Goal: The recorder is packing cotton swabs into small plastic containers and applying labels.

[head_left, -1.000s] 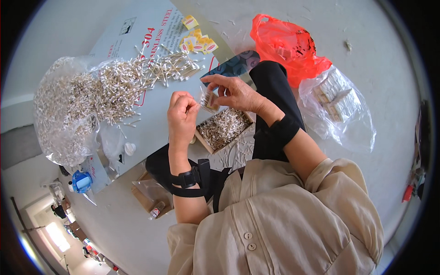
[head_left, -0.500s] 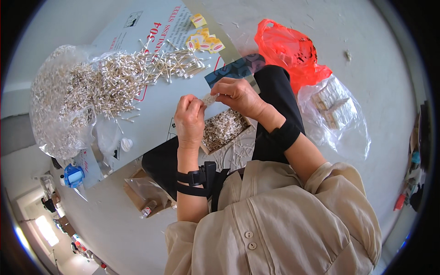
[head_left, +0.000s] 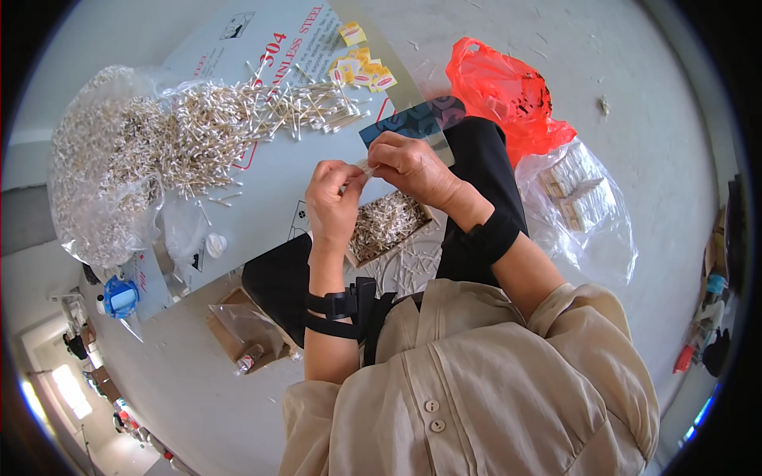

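Observation:
My left hand point(head_left: 334, 205) and my right hand point(head_left: 418, 171) meet above a small open cardboard box. Both are closed, fingertips pinching a small pale, see-through packet point(head_left: 365, 166) between them. Fingers cover most of it, so its contents cannot be made out. Just below my hands, cotton swabs point(head_left: 387, 225) fill the box between my legs. A large heap of cotton swabs point(head_left: 206, 131) spills rightward from a clear plastic bag point(head_left: 83, 170) on the sheet-covered table point(head_left: 274, 178) at the left.
Small yellow-and-white labels point(head_left: 365, 70) lie at the table's far edge. On the right are a red plastic bag point(head_left: 500, 91) and a clear bag point(head_left: 611, 238) holding white packs. A blue container point(head_left: 121, 298) stands at left. An open carton point(head_left: 226, 325) sits on the floor.
My left fingers have curled in closer to my right fingertips, so less of the packet shows. My right hand has barely moved. The view has shifted slightly.

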`<state>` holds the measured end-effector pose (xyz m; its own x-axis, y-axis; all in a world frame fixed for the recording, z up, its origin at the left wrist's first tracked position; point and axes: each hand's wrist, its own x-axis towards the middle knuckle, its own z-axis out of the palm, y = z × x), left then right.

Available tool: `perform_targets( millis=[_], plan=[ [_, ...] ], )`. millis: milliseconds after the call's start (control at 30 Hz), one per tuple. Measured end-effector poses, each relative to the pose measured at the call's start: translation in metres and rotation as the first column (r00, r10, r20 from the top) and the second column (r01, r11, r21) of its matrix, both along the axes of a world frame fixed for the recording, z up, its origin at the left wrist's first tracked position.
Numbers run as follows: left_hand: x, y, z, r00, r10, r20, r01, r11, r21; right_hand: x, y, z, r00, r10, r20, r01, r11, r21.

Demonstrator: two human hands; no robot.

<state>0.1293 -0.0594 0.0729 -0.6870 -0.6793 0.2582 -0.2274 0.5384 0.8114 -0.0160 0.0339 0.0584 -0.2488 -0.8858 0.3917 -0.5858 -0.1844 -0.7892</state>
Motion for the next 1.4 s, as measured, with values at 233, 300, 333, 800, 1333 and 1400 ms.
perform_targets(
  millis=[233, 300, 333, 800, 1333, 1400],
  plan=[
    [-0.012, -0.022, 0.005, 0.975, 0.017, 0.222, -0.096, 0.931, 0.353, 0.002, -0.001, -0.002, 0.999, -0.038, 0.006, 0.038, 0.999, 0.006],
    [-0.014, -0.027, 0.004, 0.961, -0.032, 0.276, -0.074, 0.928, 0.364, 0.003, -0.002, -0.001, 0.999, -0.044, 0.002, 0.044, 0.999, 0.009],
    [-0.014, -0.03, 0.004, 0.961, -0.03, 0.276, -0.076, 0.928, 0.365, 0.003, -0.003, 0.0, 0.999, -0.036, -0.011, 0.037, 0.999, 0.024],
    [-0.008, -0.038, 0.004, 0.941, -0.075, 0.33, -0.102, 0.866, 0.489, 0.006, -0.011, 0.0, 0.985, -0.006, -0.171, 0.013, 0.999, 0.039],
    [-0.013, -0.043, 0.011, 0.875, -0.035, 0.482, -0.075, 0.975, 0.208, 0.007, -0.014, 0.001, 0.984, -0.008, -0.177, 0.018, 0.998, 0.056],
    [-0.013, -0.044, 0.012, 0.875, -0.037, 0.483, -0.039, 0.988, 0.147, 0.007, -0.014, 0.001, 0.984, -0.003, -0.176, 0.013, 0.998, 0.056]
  ],
)
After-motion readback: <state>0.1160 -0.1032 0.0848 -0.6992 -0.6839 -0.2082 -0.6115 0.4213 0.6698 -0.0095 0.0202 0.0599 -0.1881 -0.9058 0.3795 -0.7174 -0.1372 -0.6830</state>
